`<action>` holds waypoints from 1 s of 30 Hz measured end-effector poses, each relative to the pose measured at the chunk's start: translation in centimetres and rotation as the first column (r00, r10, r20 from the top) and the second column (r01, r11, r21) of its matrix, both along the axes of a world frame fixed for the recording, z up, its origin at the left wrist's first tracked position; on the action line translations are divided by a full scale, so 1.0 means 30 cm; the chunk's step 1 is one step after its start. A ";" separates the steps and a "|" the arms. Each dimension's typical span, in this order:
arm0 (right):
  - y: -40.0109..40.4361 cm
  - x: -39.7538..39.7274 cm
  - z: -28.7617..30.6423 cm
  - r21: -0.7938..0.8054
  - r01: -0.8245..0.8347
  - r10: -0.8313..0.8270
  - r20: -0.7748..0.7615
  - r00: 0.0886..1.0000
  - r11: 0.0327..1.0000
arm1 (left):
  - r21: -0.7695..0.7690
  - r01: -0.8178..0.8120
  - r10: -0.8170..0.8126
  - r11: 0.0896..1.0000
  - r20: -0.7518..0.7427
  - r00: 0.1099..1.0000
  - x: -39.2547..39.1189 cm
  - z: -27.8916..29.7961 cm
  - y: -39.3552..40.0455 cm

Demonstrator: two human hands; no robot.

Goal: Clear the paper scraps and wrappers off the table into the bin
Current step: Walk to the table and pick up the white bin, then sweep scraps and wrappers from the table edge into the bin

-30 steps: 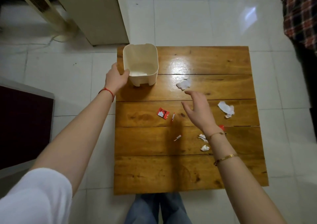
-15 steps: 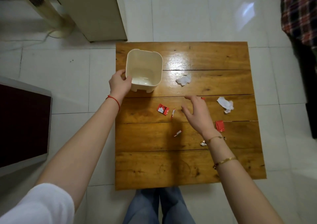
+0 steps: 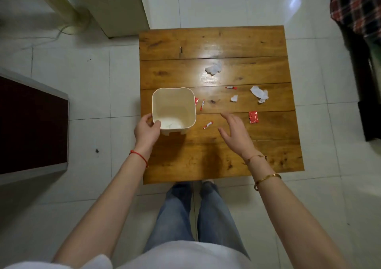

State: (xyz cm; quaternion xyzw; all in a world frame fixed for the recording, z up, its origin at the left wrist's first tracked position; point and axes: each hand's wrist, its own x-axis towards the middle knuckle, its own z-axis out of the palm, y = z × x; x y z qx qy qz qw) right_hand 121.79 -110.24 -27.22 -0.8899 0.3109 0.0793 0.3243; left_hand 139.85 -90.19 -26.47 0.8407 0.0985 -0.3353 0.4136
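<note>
Head view shows my left hand [image 3: 146,131] gripping the bin [image 3: 173,110] by its near-left rim, parked at the table [image 3: 210,165] edge so scraps [image 3: 259,94] and wrappers [image 3: 253,117] lie within sweep. My right hand [image 3: 237,135] hovers empty, fingers spread wide, nearest a small red wrapper [image 3: 207,125].

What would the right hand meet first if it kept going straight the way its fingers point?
Probably bare wood: the open right hand points up and slightly left over the brown wooden plank table, passing between the thin red-and-white wrapper strip and small white paper scrap. Height is unclear.
</note>
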 end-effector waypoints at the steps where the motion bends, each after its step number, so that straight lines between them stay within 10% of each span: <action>1: 0.004 -0.025 -0.006 -0.007 -0.005 0.005 0.001 1.000 1.000 | 0.000 -0.015 0.015 1.000 -0.008 1.000 -0.044 0.007 0.021; 30: -0.244 -0.360 -0.436 -0.041 -0.308 0.303 -0.104 0.947 0.950 | 0.025 -0.028 0.032 0.999 -0.219 0.975 -1.204 -0.193 0.053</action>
